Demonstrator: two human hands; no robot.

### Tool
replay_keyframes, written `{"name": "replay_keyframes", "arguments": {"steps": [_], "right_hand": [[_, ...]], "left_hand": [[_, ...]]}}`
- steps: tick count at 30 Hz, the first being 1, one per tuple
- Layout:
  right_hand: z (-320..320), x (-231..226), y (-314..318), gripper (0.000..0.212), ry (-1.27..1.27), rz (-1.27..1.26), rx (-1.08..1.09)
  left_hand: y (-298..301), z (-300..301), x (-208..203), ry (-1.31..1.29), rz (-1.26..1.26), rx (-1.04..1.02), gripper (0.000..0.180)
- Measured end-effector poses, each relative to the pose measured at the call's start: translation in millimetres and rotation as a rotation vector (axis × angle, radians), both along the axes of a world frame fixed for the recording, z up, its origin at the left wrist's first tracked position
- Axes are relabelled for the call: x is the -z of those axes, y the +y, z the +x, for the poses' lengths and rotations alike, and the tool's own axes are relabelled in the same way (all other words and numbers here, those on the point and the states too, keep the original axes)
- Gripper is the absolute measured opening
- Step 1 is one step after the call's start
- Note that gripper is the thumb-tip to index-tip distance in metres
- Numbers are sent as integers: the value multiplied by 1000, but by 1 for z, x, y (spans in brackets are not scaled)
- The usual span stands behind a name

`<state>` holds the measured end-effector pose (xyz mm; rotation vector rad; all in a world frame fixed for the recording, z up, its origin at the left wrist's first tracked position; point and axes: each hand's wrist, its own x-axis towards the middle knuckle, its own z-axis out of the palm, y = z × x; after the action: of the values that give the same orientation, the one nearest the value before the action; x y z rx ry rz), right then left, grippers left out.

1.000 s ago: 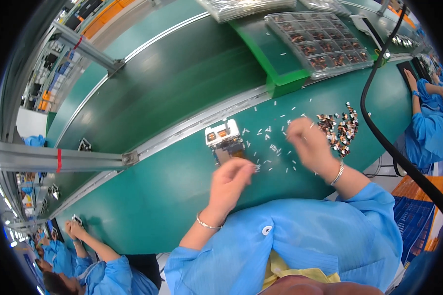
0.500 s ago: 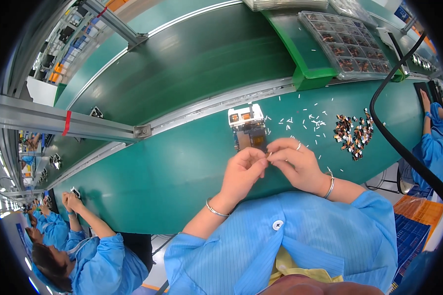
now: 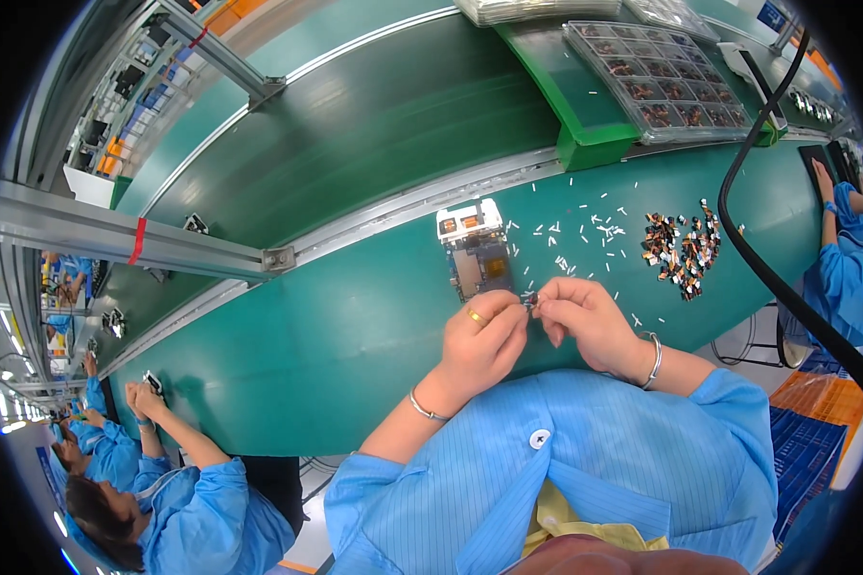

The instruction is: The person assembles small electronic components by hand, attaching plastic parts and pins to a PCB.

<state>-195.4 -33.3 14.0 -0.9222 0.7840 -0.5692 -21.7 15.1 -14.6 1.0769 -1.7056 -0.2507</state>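
Note:
My left hand [image 3: 487,343] and my right hand [image 3: 590,324] meet fingertip to fingertip above the green bench, just below a circuit board assembly. Both are closed in a pinch on a small dark component [image 3: 532,300]; the fingers cover most of it, so its exact kind is hard to make out. The circuit board [image 3: 479,266] lies flat, its far end topped by a white frame [image 3: 470,220] with two copper-coloured windows. Its near edge sits partly behind my left fingers.
Small white strips [image 3: 599,230] lie scattered right of the board. Beyond them is a pile of black, white and copper-coloured components [image 3: 681,251]. A compartment tray [image 3: 657,81] rests on a green stand [image 3: 594,144]. A black cable [image 3: 738,192] arches across the right side. Co-workers sit at both sides.
My fingers have changed their hold, and a dark component now shows between the fingertips. Both hands have shifted slightly downward, uncovering more of the circuit board. The view has turned a little.

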Motion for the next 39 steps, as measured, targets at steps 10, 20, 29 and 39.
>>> {"name": "replay_keyframes", "arguments": {"steps": [10, 20, 29, 39], "right_hand": [[6, 12, -5, 3, 331, -502, 12], [19, 8, -19, 14, 220, -980, 14], [30, 20, -51, 10, 158, -564, -22], [75, 28, -46, 12, 596, -1167, 211]], "left_hand": [[4, 3, 13, 538, 375, 21, 11], [-4, 20, 13, 1692, 1092, 620, 5], [-25, 54, 9, 36, 264, -361, 45], [-43, 60, 41, 99, 434, -211, 73]]}}
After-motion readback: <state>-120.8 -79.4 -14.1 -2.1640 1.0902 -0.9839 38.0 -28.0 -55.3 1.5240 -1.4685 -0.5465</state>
